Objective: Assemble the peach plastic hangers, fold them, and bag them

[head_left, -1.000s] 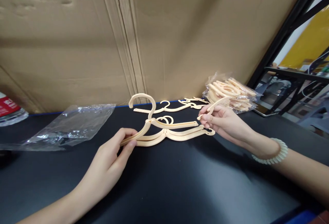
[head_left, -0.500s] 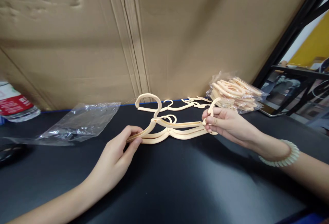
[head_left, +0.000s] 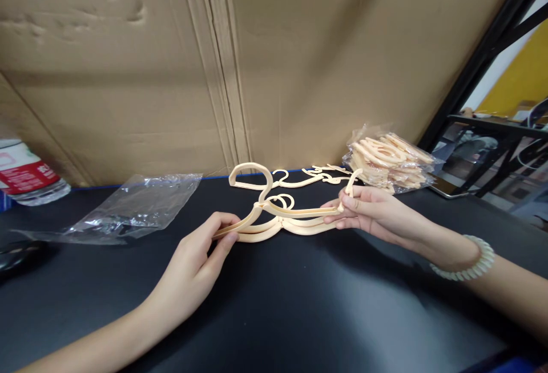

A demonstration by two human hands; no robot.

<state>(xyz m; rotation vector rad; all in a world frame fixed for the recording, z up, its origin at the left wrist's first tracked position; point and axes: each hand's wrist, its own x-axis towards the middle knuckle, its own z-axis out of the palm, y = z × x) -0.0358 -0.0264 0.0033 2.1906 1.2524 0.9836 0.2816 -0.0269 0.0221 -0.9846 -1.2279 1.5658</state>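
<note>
Lighting's looking pretty even and soft, with daylight coming in from the right side. The dark counter (head_left: 299, 304) is catching a dull sheen near the bottom right. Wide lens is bending the edges, and the hands (head_left: 192, 264) are throwing only faint shadows.

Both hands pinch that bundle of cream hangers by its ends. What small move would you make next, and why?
Probably nudge the top hanger down flush with the rest. The left hand and right hand each pinch one end of the hangers, yet the top hook stands above the others and the arms fan apart.
</note>
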